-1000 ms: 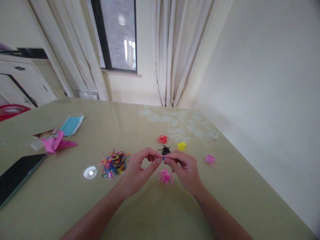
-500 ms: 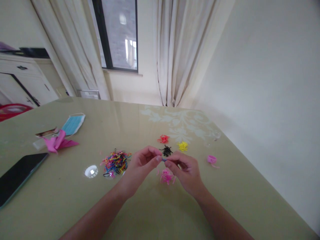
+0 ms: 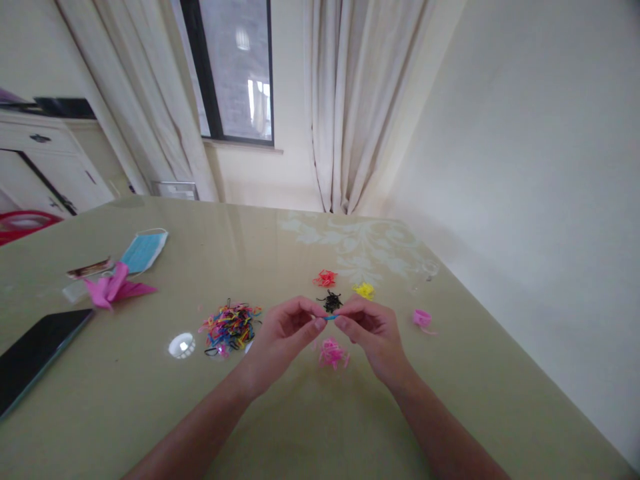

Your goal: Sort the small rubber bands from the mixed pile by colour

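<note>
My left hand [image 3: 286, 333] and my right hand [image 3: 373, 332] meet over the middle of the table, fingertips pinched. Between them they hold a small blue rubber band [image 3: 331, 318], stretched short from thumb to thumb; the rest of it is hidden by the fingers. Just behind the fingertips lies a little heap of black bands [image 3: 331, 301]. Red bands [image 3: 325, 278] sit farther back, yellow bands [image 3: 364, 291] to the right of them. Below the hands is a heap of pink bands [image 3: 332, 353]. Left of my left hand spreads a larger mixed-colour pile of bands [image 3: 233, 327].
A pink ring-like piece with a tail [image 3: 423, 319] lies on the right. Toward the left are a clear shiny dome [image 3: 182, 345], a phone [image 3: 43, 353], a pink folded paper shape [image 3: 117, 287] and a blue face mask [image 3: 145, 251]. The table [image 3: 500, 400] meets a wall at right.
My fingertips have drawn slightly apart, and more of the blue rubber band shows between them. The view has shifted slightly; the heaps stay as they were.
</note>
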The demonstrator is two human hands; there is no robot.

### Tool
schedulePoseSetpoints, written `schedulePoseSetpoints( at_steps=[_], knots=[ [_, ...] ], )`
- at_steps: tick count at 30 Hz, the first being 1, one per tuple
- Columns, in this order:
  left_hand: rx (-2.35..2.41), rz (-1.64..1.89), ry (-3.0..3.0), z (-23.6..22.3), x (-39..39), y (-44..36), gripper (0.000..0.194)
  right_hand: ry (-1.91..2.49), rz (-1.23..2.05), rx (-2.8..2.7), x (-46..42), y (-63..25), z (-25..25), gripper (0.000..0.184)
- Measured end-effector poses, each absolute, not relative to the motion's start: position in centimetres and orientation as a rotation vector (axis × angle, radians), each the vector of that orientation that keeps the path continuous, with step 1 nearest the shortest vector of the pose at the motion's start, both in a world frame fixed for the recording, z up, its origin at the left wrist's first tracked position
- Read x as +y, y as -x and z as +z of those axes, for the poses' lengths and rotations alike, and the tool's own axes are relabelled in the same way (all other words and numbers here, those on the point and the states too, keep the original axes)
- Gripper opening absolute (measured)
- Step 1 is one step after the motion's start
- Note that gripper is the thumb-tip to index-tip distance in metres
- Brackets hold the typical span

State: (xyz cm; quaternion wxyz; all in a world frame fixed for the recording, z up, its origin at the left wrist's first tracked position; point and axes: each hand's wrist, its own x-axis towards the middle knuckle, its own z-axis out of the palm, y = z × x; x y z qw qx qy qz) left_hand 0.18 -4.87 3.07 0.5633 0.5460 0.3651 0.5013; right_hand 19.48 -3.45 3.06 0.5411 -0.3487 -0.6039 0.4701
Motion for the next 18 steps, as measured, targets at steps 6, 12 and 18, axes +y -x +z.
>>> schedulePoseSetpoints(
  at_steps=[6, 12, 18],
  knots=[
    [1.099, 1.110, -1.634, 3.0, -3.5, 1.7, 0.030, 0.850, 1.078, -1.605, -2.3, -20.9, 3.5, 0.011],
    [2.123, 0.403, -2.318, 2.2, -2.0, 6.8, 0.028, 0.998, 0.973, -1.603, -0.4, -24.8, 4.6, 0.019],
    [2.281, -0.134, -2.194, 2.0, -1.5, 8.8, 0.030, 1.247, 1.075, -1.848, 1.0, -29.0, 4.4, 0.031]
  ],
)
